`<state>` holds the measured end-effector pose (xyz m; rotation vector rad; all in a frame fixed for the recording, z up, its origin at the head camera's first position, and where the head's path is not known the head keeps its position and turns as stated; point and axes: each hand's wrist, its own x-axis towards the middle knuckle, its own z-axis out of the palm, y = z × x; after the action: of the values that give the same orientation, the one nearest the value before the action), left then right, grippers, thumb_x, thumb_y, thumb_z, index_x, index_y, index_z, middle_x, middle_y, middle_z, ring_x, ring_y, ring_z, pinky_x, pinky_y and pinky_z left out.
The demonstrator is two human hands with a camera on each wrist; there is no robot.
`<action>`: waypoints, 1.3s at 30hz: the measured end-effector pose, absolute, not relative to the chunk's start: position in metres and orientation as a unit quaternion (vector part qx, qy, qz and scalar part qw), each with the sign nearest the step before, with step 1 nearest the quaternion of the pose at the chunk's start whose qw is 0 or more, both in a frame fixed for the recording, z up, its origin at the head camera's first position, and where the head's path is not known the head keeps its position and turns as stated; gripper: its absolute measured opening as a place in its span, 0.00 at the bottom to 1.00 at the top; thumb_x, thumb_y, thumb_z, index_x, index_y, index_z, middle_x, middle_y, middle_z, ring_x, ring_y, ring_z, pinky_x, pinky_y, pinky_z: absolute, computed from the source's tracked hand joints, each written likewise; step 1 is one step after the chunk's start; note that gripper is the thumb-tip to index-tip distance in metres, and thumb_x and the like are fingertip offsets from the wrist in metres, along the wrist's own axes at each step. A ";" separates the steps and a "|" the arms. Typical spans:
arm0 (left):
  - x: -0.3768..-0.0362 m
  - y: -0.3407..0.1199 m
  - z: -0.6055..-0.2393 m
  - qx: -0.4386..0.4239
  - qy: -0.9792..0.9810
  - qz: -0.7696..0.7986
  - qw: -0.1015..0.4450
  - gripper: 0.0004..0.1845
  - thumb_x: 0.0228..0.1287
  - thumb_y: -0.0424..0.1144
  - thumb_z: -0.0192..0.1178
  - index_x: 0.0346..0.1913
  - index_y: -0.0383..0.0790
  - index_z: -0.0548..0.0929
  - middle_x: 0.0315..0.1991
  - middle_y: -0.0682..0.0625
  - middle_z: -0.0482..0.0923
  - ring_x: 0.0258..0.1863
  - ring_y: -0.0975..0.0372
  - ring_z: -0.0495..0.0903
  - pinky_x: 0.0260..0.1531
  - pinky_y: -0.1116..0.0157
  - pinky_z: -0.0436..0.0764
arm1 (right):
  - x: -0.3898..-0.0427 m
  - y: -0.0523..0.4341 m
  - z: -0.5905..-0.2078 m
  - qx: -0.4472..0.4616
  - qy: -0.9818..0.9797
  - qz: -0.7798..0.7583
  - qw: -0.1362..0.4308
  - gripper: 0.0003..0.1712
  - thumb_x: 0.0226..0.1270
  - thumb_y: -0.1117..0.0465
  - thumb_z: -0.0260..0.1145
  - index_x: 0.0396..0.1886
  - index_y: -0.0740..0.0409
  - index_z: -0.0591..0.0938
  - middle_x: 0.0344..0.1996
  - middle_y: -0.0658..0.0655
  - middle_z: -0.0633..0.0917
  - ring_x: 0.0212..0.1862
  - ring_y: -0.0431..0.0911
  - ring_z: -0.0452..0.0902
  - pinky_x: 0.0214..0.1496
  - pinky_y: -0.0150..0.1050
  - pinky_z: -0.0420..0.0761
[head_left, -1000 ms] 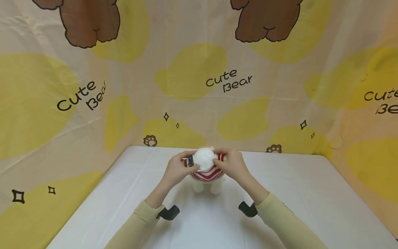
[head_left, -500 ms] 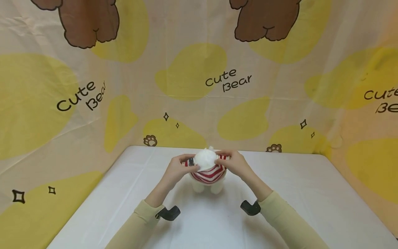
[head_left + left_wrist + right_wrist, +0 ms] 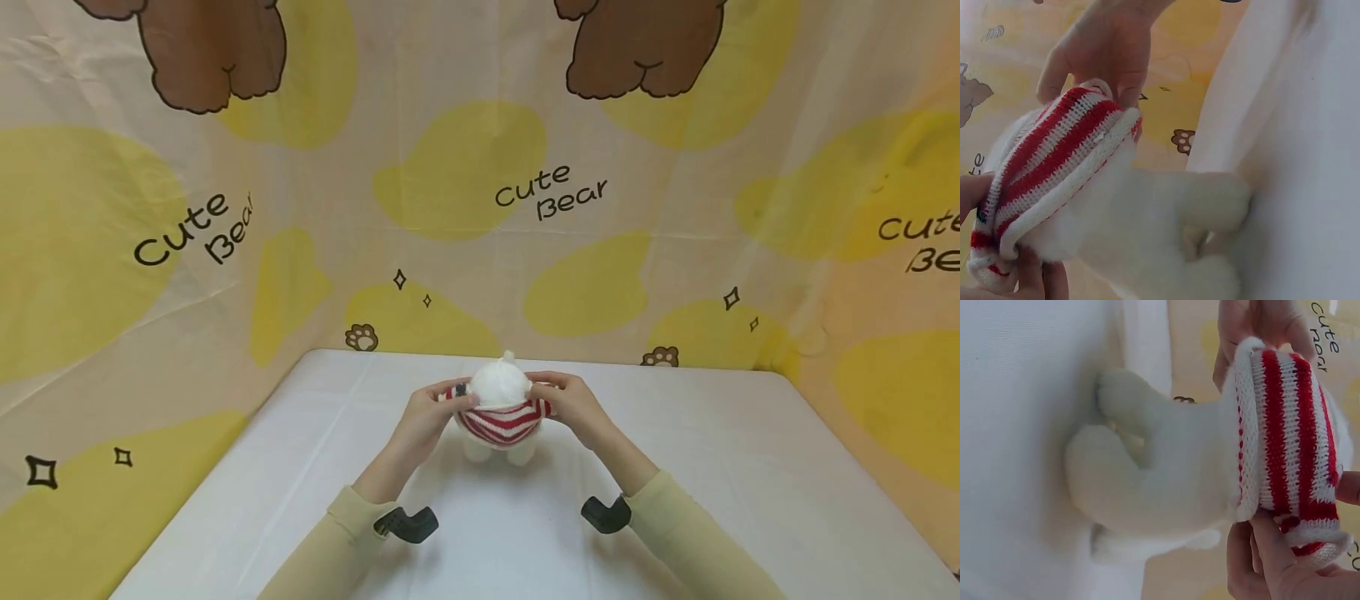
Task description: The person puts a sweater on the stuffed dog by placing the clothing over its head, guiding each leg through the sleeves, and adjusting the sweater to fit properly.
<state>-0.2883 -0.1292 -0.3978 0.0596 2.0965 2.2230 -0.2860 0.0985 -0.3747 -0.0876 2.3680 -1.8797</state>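
Head view: a white plush toy (image 3: 497,421) stands on its feet on the white desk (image 3: 735,467), toward the far edge and about midway across. A red-and-white striped sweater (image 3: 501,419) is bunched around its upper body, below the round white head.

Left hand (image 3: 420,421) — fingers curled, pinching the sweater's edge on the toy's left side. Right hand (image 3: 577,404) — fingers curled, pinching the sweater's edge on the opposite side. Both hands touch the toy; both forearms are in beige sleeves, each with a black mount at the wrist.

Left wrist view: the sweater's (image 3: 1054,169) ribbed hem is folded back over the white plush body (image 3: 1147,231), with the left hand's fingertips (image 3: 1029,278) gripping the rolled edge at the bottom (only partly in frame).

Right wrist view: the toy's legs (image 3: 1122,456) press against the desk; the right hand's fingers (image 3: 1260,556) pinch the striped band (image 3: 1285,437).

Behind the desk hangs a yellow bear-print backdrop (image 3: 465,167).
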 end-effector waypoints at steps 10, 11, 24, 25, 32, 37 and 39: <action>-0.289 -0.126 -0.405 0.008 0.655 0.753 0.054 0.24 0.53 0.32 0.68 0.54 0.31 0.79 0.60 0.43 0.74 0.65 0.54 0.66 0.66 0.56 0.64 | -0.284 0.102 -0.383 -0.019 0.726 -0.680 0.099 0.25 0.60 0.61 0.61 0.58 0.65 0.77 0.55 0.61 0.80 0.45 0.42 0.75 0.53 0.39 0.79; -0.289 -0.125 -0.405 0.008 0.656 0.753 0.054 0.24 0.53 0.33 0.68 0.55 0.31 0.79 0.60 0.43 0.73 0.65 0.54 0.66 0.66 0.56 0.64 | -0.284 0.102 -0.383 -0.019 0.726 -0.680 0.099 0.25 0.61 0.61 0.61 0.58 0.65 0.77 0.55 0.61 0.80 0.45 0.42 0.76 0.53 0.39 0.79; -0.275 -0.128 -0.378 0.143 0.841 0.496 -0.163 0.30 0.43 0.43 0.75 0.55 0.47 0.80 0.57 0.50 0.73 0.58 0.54 0.67 0.54 0.47 0.69 | -0.275 0.102 -0.370 -0.046 0.819 -0.571 0.020 0.20 0.61 0.56 0.64 0.54 0.53 0.81 0.45 0.58 0.82 0.42 0.45 0.75 0.44 0.39 0.79; -0.274 -0.127 -0.374 0.162 0.847 0.470 -0.188 0.31 0.43 0.42 0.76 0.55 0.45 0.80 0.57 0.49 0.74 0.58 0.53 0.67 0.54 0.47 0.70 | -0.275 0.102 -0.369 -0.047 0.822 -0.567 0.019 0.20 0.62 0.56 0.64 0.54 0.52 0.81 0.45 0.57 0.82 0.42 0.45 0.74 0.44 0.39 0.79; -0.279 -0.123 -0.360 0.216 0.847 0.464 -0.142 0.31 0.44 0.36 0.75 0.55 0.41 0.78 0.50 0.47 0.79 0.48 0.54 0.78 0.47 0.56 0.80 | -0.276 0.102 -0.369 -0.051 0.827 -0.560 0.026 0.21 0.63 0.54 0.64 0.56 0.51 0.80 0.44 0.56 0.81 0.41 0.46 0.72 0.42 0.38 0.79; -0.284 -0.125 -0.363 0.195 0.844 0.494 -0.075 0.30 0.44 0.41 0.75 0.54 0.45 0.79 0.50 0.51 0.81 0.45 0.56 0.80 0.47 0.56 0.79 | -0.275 0.101 -0.371 -0.056 0.823 -0.564 0.027 0.21 0.63 0.55 0.64 0.56 0.51 0.79 0.42 0.57 0.80 0.39 0.46 0.71 0.41 0.36 0.78; -0.286 -0.125 -0.363 0.189 0.849 0.491 -0.057 0.30 0.44 0.43 0.75 0.54 0.47 0.79 0.50 0.51 0.81 0.45 0.56 0.80 0.46 0.56 0.79 | -0.275 0.101 -0.371 -0.057 0.823 -0.564 0.024 0.20 0.63 0.55 0.64 0.56 0.51 0.80 0.44 0.57 0.80 0.39 0.46 0.71 0.40 0.36 0.77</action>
<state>-0.2862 -0.1253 -0.3634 0.6157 2.7676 1.5995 -0.2747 0.1010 -0.3711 -0.1779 2.5474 -1.7462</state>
